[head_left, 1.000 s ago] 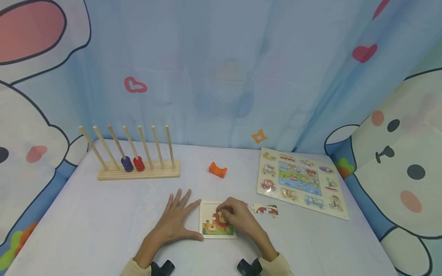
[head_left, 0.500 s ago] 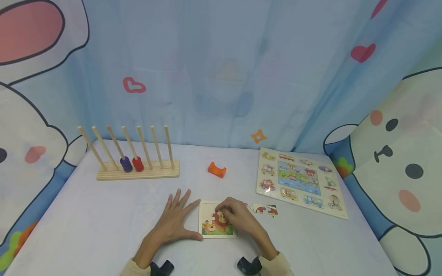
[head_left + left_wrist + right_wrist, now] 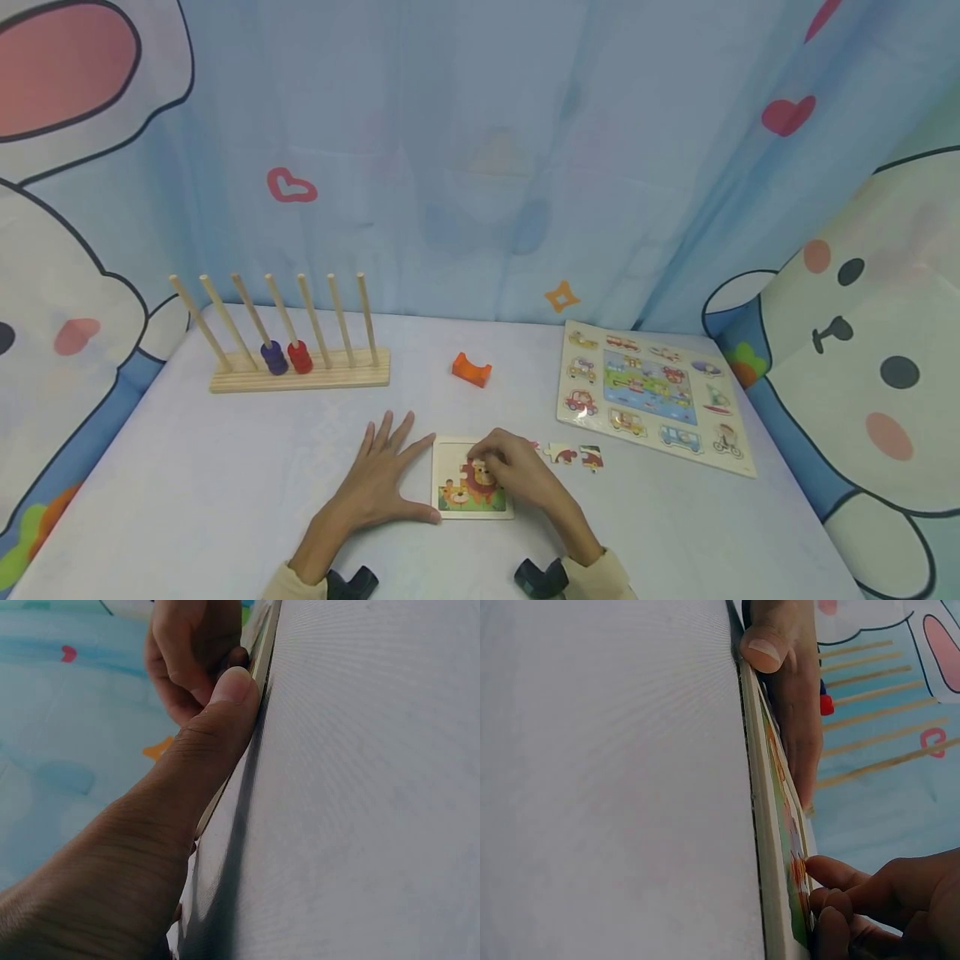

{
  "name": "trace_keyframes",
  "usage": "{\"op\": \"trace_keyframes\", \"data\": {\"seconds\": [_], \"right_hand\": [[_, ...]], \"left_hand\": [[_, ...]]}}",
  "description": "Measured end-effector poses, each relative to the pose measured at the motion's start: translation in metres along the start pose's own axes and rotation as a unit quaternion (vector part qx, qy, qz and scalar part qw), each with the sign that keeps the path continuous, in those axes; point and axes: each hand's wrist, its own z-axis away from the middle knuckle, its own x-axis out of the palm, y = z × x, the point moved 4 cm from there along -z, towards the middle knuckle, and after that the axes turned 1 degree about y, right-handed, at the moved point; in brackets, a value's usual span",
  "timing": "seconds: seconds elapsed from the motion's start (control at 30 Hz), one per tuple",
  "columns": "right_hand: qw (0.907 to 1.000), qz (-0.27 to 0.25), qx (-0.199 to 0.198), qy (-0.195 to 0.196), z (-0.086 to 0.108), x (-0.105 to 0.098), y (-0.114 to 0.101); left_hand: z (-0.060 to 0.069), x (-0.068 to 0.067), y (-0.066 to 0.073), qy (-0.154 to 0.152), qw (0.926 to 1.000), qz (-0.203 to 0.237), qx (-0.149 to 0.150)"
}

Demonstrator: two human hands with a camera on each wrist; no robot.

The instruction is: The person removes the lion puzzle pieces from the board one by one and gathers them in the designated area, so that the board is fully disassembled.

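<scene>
A small wooden puzzle board (image 3: 477, 515) lies flat on the table, with a lion piece (image 3: 480, 487) and a smaller animal's face in its tray. My left hand (image 3: 375, 487) is spread at the board's left side, its thumb (image 3: 232, 688) touching the lower left corner. Over the upper right part, my right hand (image 3: 521, 473) has curled fingers and pinches at the lion piece; the fingertips (image 3: 810, 864) meet the puzzle surface, and the hand covers part of the tray. Loose puzzle pieces (image 3: 564, 454) lie to the right, one partly hidden behind the right hand.
At the back left stands a wooden peg rack (image 3: 300, 382) with blue and red rings. An orange curved block (image 3: 472, 370) sits behind the puzzle board. A larger picture board (image 3: 652, 433) lies at the right. A blue curtain (image 3: 480, 167) hangs behind the table.
The head view has shifted very slightly. Both hands and the puzzle board stay in practically the same positions.
</scene>
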Motion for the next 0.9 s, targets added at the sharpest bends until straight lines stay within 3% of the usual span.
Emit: {"op": "trace_keyframes", "data": {"seconds": [0.5,0.9], "right_hand": [[0.9999,-0.013,-0.010,-0.002,0.0009,0.0010,0.0034],[0.9995,-0.006,-0.008,-0.029,0.0033,0.0002,-0.0020]], "left_hand": [[0.0007,-0.0011,0.0011,-0.001,1.0000,0.004,-0.003],[0.0004,0.0000,0.0005,-0.003,1.0000,0.000,-0.005]]}}
